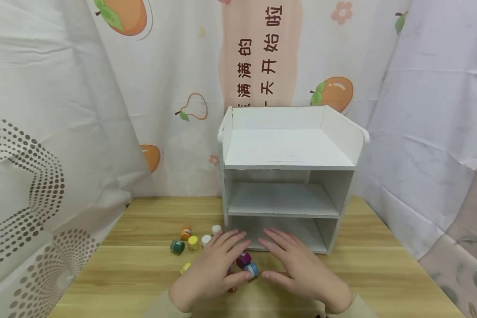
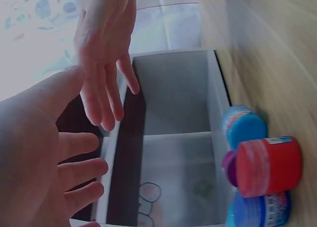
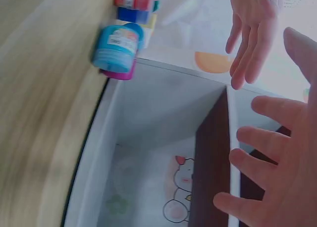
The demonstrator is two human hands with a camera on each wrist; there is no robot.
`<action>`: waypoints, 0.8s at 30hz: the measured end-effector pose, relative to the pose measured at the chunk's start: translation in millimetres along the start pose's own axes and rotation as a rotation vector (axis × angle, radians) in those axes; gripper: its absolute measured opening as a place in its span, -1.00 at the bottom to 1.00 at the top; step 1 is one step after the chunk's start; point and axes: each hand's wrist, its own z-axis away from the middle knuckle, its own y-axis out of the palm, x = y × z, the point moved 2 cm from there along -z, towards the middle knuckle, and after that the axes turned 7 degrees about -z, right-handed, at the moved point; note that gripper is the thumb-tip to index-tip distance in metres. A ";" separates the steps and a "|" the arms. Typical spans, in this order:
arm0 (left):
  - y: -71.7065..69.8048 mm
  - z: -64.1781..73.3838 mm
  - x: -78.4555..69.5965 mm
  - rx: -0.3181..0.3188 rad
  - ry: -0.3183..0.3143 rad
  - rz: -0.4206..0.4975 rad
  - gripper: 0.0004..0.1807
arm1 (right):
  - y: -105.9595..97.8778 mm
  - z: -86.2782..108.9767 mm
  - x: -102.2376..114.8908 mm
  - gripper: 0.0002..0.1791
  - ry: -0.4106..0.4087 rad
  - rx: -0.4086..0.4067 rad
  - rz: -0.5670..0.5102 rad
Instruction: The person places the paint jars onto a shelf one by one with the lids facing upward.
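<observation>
My left hand [image 1: 212, 271] is held over the table with fingers spread and nothing in it. Level with it, my right hand [image 1: 304, 274] also has its fingers extended and holds nothing. Between and below them lie small paint jars: a light blue jar [image 1: 251, 269], a purple jar [image 1: 244, 259] and, partly hidden by the left hand, a red jar [image 2: 270, 165]. A dark blue jar [image 2: 262, 209] shows beside the red one in the left wrist view. Beyond the fingertips stands a white shelf unit [image 1: 282, 212] with two open compartments and a railed top.
Left of the shelf are an orange jar [image 1: 186, 232], a dark green jar [image 1: 177, 247], a yellow jar [image 1: 193, 243] and white-topped jars [image 1: 206, 240]. Another yellow jar [image 1: 185, 267] lies by the left wrist. Printed curtains [image 1: 175, 66] enclose the wooden table [image 1: 143, 265].
</observation>
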 end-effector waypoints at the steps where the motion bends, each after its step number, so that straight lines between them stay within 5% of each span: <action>1: -2.6 -0.2 0.2 -0.026 0.011 -0.010 -0.26 | -2.2 -1.5 1.0 -0.22 -0.018 -0.016 -0.009; 13: -27.5 -6.2 0.1 -0.305 0.060 0.081 -0.44 | -38.4 -6.4 1.1 -0.32 -0.143 -0.182 -0.117; 18: -39.2 -7.1 8.5 -0.419 0.070 0.119 -0.51 | -55.5 -12.4 -3.3 -0.43 -0.205 -0.357 -0.148; 24: -52.7 -10.6 22.1 -0.475 0.022 0.165 -0.52 | -79.9 -18.5 -10.2 -0.40 -0.285 -0.603 -0.138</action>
